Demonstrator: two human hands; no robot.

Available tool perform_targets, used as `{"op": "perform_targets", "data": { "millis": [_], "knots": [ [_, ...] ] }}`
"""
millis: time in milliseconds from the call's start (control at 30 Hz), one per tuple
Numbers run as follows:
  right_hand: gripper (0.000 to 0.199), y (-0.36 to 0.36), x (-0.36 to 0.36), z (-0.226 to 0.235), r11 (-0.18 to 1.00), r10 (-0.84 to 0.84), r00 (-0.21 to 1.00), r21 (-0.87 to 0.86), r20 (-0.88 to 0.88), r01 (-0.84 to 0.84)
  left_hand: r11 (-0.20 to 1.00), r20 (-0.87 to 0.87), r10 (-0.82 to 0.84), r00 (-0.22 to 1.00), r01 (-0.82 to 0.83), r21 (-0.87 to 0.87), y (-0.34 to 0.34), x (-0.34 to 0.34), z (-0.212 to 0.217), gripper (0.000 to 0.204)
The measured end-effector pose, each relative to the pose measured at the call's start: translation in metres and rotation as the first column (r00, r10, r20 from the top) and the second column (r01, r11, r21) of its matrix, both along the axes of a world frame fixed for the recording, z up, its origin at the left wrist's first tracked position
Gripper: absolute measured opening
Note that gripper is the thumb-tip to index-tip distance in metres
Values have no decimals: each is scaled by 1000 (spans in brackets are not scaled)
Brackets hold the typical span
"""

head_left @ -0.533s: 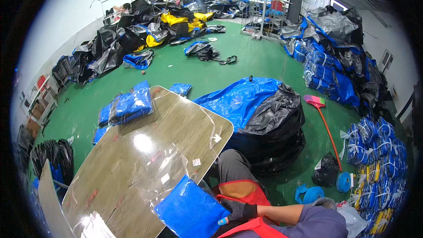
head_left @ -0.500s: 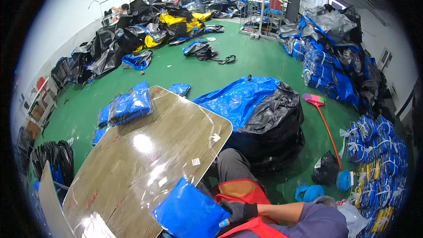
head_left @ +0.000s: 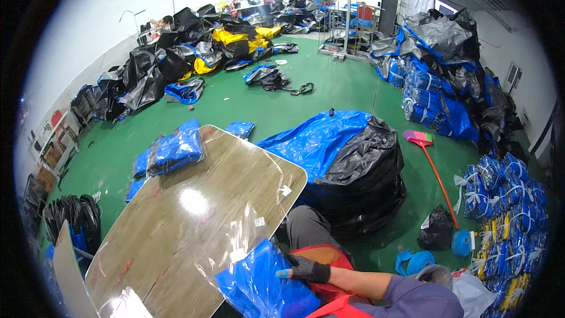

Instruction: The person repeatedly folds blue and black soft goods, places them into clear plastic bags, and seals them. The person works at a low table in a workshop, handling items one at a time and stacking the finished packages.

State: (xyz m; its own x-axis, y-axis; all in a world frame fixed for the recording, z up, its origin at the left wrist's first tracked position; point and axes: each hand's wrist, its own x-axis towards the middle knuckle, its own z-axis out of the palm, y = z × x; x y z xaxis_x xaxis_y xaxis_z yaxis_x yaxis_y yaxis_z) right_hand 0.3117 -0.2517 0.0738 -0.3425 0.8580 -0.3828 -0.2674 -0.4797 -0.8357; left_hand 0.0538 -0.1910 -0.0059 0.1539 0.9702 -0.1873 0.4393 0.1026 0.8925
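Blue folded packet point(head_left: 262, 287) in clear film, at the near edge of the wood-grain counter point(head_left: 170, 229). The gloved right hand point(head_left: 303, 269) has its grip clamped on the packet's upper right edge, thumb across the top face; the left hand's grip cannot be told. Wrapped blue bundles point(head_left: 176, 154) lie at the counter's far corner; a blue-and-black heap point(head_left: 365, 171) and a broom point(head_left: 436, 181) rest on the green floor point(head_left: 335, 94).

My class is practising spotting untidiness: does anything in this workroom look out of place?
Yes, mildly: a red-handled broom lies on the green floor instead of standing aside, and a crumpled black-and-blue bundle sits alone, apart from the large heap. The blue package at the right hand shows no clear damage.
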Motion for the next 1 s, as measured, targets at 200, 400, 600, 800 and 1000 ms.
{"op": "perform_targets", "data": {
  "millis": [200, 400, 600, 800, 1000],
  "knots": [
    [69, 5, -3, -16, 978, 114, 978, 192, -176, -80, 1000, -17, 1, 1000, -1, 15, -2, 0, 1, 71],
    [80, 5, -9, -33, 958, 224, 974, 181, 21, -224, 1000, -38, -1, 999, 1, 8, -9, -6, -6, 70],
    [77, 18, -3, -7, 992, 54, 998, 119, -30, -50, 1000, -60, 6, 998, -6, 13, -13, -7, -7, 69],
    [72, -1, 1, -52, 939, 343, 896, 135, -281, -317, 999, -101, 12, 995, -7, 44, -20, -16, -18, 69],
    [86, 52, -3, -50, 921, 158, 826, 382, -541, 74, 992, -225, -40, 974, 65, 104, -9, -21, -67, 68]
  ]
}}
